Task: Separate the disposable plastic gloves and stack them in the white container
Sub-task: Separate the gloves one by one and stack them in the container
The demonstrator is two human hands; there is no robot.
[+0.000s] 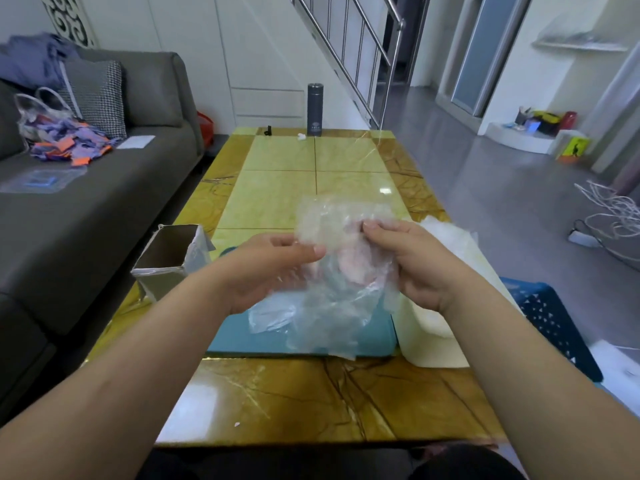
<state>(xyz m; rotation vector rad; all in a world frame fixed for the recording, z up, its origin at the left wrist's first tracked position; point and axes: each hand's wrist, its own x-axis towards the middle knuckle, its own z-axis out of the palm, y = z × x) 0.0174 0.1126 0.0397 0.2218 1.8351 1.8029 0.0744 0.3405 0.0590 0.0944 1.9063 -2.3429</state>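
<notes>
While both hands hold the crumpled bunch of thin, clear plastic disposable gloves (329, 306) in the air above the near middle of the glossy yellow-green stone table (277, 157), the separating step appears to be under way. The left hand (273, 268) pinches the film between thumb and curled fingers at the bunch's upper left. The right hand (412, 268) grips its upper right edge in the same way, with one wrinkled sheet standing up between them. The rest of the bunch hangs down over a flat teal plastic tray (374, 336). Just to the right of that tray sits the tall cream-white container (429, 344), with pale film showing at its far side, perhaps gloves already stacked. An open grey cardboard box (162, 258) stands to the left. Next, one glove probably has to be peeled clear of the clinging layers with a light, sliding pinch. It can then be carried right and laid flat in the container.
</notes>
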